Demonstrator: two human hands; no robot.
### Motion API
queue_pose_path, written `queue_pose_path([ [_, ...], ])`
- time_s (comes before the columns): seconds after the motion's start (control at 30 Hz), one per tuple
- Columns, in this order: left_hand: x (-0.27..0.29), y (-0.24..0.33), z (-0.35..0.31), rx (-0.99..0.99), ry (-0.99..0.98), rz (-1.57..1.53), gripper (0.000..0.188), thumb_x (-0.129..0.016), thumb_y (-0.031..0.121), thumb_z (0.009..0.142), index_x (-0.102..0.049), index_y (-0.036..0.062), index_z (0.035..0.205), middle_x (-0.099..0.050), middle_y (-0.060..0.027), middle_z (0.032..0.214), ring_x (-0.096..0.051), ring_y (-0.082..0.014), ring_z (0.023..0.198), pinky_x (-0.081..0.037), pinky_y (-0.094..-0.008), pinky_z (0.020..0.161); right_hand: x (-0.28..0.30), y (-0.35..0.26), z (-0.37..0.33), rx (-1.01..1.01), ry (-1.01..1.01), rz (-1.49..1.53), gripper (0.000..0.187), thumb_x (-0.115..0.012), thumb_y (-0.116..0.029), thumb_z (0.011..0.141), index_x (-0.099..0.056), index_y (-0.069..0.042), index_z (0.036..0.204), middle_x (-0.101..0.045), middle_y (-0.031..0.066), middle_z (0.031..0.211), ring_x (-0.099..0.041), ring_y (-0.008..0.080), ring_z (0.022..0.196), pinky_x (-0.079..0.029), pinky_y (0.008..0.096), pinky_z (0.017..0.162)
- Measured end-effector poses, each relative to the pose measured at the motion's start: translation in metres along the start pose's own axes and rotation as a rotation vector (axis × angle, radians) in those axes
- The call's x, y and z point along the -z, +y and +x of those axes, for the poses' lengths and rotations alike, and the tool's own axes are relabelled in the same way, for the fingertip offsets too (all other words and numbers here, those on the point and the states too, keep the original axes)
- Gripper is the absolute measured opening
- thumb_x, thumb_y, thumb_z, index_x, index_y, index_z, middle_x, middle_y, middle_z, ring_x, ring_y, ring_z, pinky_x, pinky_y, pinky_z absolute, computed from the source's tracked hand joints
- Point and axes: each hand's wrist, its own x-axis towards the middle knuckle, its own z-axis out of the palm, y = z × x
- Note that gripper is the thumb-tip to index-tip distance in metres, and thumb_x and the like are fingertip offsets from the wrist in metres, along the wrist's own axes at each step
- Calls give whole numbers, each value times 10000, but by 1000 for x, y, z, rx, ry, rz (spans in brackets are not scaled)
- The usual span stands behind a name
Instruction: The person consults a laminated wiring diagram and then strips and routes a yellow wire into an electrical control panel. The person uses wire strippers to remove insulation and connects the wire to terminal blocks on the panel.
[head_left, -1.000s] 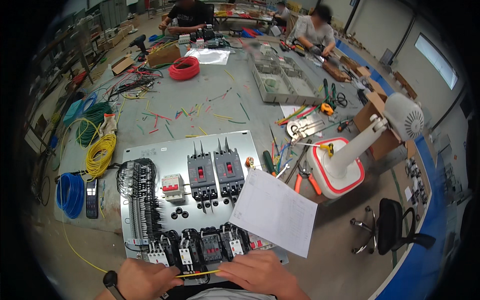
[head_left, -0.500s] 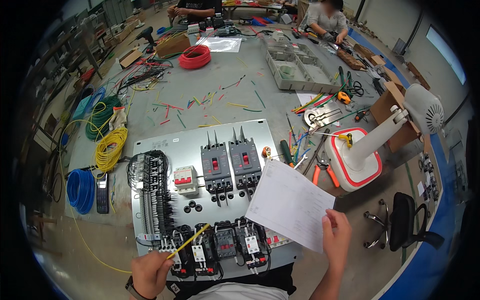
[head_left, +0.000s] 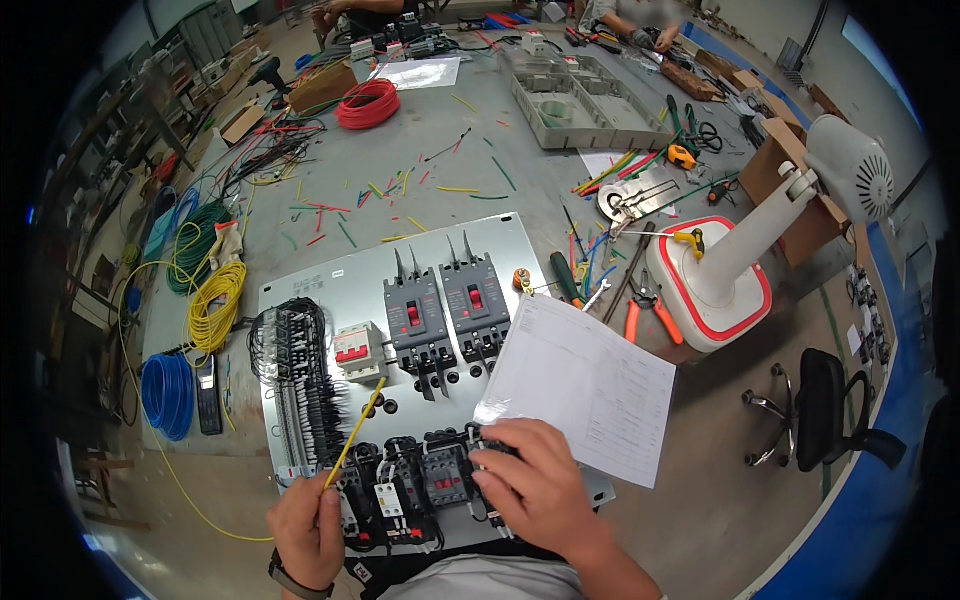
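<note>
Left hand pinched the yellow wire at the panel's near-left corner, free end slanting up over it. Right hand, fingers bent, was over the contactors along the near edge; couldn't tell if gripping. Step looked like wire fitting; next move likely called for guiding the free end.

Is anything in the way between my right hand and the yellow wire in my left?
Nothing visible blocks the gap between your right hand and the yellow wire in your left hand. The contactors on the metal plate lie across that span, but appear to sit below it.
</note>
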Motion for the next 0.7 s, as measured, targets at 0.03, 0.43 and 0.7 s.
queue_pose_path([
  [0.03,-1,0,0,15,-3,10,180,-593,45,1056,-741,-35,1122,-585,-84,771,-523,-166,627,-389,-331,594,-4,1,-1,6,-10,-16,207,-797,-120,938,-765,-29,1121,-694,129,1272,-648,358,1209,-506,478,1053],
  [0.43,-26,-1,27,-56,92,61,204,-608,42,1055,-736,-56,1180,-746,-189,966,-706,-289,789,-534,-377,723,-11,11,-8,-27,-25,-13,201,-773,-157,958,-781,-51,1129,-714,117,1258,-681,320,1226,-508,511,1107],
  [0.7,-39,-6,30,-13,8,122,216,-599,28,1052,-727,-72,1195,-770,-220,1047,-757,-352,939,-570,-404,855,-11,17,-8,-65,-21,57,211,-760,-164,966,-767,-48,1143,-708,115,1259,-680,324,1217,-505,511,1110],
])
